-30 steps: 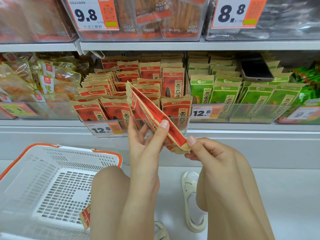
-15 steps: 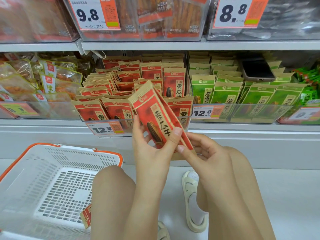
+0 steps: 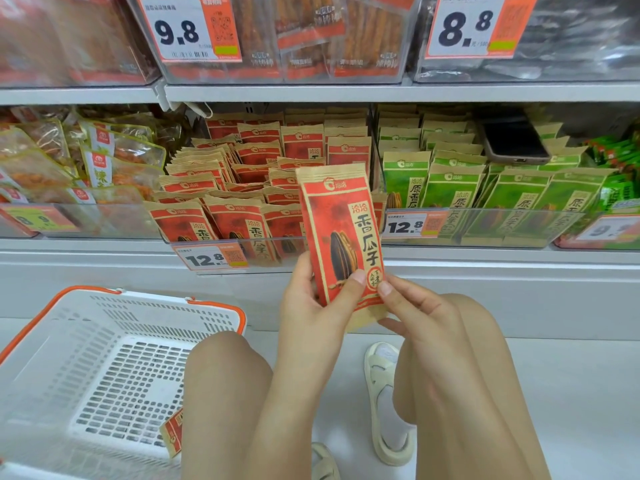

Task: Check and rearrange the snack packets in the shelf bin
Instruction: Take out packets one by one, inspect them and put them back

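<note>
Red packet (image 3: 341, 237) upright, long axis vertical, front facing viewer, left hand (image 3: 311, 303) gripping its lower edge, right hand (image 3: 412, 306) pinching its bottom corner, shelf bin (image 3: 242, 244) just behind

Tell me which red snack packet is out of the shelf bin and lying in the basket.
The red packet in the white basket, beside the knee; another is held in both hands.

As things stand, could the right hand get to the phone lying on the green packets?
Probably yes. The phone lies uncovered atop the green packets with open space under the upper shelf. But the right hand pinches the red packet with the left hand, so it must let go first.
</note>
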A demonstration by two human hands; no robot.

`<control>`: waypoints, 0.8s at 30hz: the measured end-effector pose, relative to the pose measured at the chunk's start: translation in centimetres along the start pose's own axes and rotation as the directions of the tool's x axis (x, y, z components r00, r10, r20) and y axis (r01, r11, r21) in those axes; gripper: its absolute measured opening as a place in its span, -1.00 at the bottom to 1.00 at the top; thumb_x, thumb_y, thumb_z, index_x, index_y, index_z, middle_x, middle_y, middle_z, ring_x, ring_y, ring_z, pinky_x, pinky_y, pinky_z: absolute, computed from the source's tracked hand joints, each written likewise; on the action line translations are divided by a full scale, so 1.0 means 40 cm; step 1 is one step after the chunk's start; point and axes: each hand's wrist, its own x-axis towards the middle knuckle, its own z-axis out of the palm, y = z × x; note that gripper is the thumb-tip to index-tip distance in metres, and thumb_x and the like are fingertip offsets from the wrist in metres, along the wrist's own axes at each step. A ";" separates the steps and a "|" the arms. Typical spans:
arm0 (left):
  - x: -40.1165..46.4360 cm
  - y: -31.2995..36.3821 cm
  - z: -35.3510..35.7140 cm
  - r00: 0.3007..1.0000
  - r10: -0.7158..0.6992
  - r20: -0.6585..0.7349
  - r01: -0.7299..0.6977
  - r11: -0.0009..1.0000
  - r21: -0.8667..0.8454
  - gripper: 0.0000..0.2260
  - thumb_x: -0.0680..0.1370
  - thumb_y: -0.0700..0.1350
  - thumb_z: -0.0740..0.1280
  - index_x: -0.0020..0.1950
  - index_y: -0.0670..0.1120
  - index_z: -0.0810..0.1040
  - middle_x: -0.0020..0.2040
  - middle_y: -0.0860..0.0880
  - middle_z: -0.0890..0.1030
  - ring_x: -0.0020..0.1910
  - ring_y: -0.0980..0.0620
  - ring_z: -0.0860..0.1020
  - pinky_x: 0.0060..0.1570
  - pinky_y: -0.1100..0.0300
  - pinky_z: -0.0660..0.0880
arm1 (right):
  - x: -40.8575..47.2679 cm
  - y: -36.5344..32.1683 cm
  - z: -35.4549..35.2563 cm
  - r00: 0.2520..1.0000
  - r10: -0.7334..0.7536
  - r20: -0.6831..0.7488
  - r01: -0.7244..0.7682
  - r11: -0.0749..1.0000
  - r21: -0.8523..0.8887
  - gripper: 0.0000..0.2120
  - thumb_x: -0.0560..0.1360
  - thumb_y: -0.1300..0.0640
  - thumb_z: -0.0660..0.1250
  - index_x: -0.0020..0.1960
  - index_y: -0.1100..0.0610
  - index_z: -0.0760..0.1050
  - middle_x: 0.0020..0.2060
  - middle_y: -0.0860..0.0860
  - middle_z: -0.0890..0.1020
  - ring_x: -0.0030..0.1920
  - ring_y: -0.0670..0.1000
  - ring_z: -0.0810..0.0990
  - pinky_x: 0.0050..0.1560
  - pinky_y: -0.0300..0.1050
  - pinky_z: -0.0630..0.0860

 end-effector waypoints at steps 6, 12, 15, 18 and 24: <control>-0.030 0.003 -0.006 0.987 0.148 -0.064 -0.071 0.753 0.654 -0.58 0.53 -0.02 0.39 0.28 0.36 0.36 -0.12 0.16 0.66 -0.12 0.05 0.61 -0.14 0.09 0.53 | 0.058 -0.070 0.033 0.993 -0.113 -0.034 0.113 0.993 0.016 -0.31 0.28 -0.08 0.39 0.38 0.02 0.39 0.20 -0.05 0.59 0.15 -0.27 0.55 0.14 -0.32 0.52; -0.040 0.010 0.008 0.989 0.147 -0.028 -0.080 0.676 0.733 -0.55 0.54 -0.02 0.35 0.38 0.35 0.40 -0.07 0.13 0.67 -0.09 0.00 0.61 -0.13 0.06 0.53 | 0.102 -0.079 0.062 0.990 -0.142 0.003 0.142 0.990 0.010 -0.27 0.29 -0.11 0.45 0.41 -0.05 0.34 0.22 -0.02 0.59 0.17 -0.13 0.59 0.13 -0.20 0.52; -0.036 0.003 0.002 0.989 0.143 -0.037 -0.074 0.695 0.715 -0.56 0.53 -0.02 0.38 0.37 0.32 0.43 -0.10 0.11 0.67 -0.13 0.00 0.61 -0.12 0.02 0.55 | 0.101 -0.073 0.061 0.990 -0.144 -0.001 0.144 0.989 0.037 -0.25 0.31 -0.13 0.51 0.43 -0.04 0.33 0.23 -0.03 0.58 0.22 -0.12 0.56 0.26 -0.11 0.48; -0.034 -0.003 -0.002 0.991 0.129 -0.032 -0.069 0.705 0.706 -0.57 0.52 -0.01 0.38 0.35 0.31 0.45 -0.12 0.10 0.67 -0.14 0.00 0.61 -0.12 0.05 0.54 | 0.099 -0.069 0.063 0.988 -0.152 0.016 0.151 0.987 0.050 -0.24 0.30 -0.12 0.45 0.46 -0.03 0.31 0.23 -0.06 0.58 0.22 -0.13 0.55 0.24 -0.14 0.47; -0.029 -0.006 -0.002 0.992 0.125 -0.020 -0.077 0.725 0.684 -0.56 0.52 -0.02 0.39 0.35 0.32 0.44 -0.10 0.14 0.67 -0.12 0.05 0.61 -0.07 0.07 0.54 | 0.103 -0.072 0.057 0.983 -0.173 0.066 0.171 0.985 0.035 -0.27 0.34 -0.11 0.35 0.48 -0.01 0.29 0.26 -0.03 0.57 0.27 -0.10 0.53 0.35 -0.07 0.41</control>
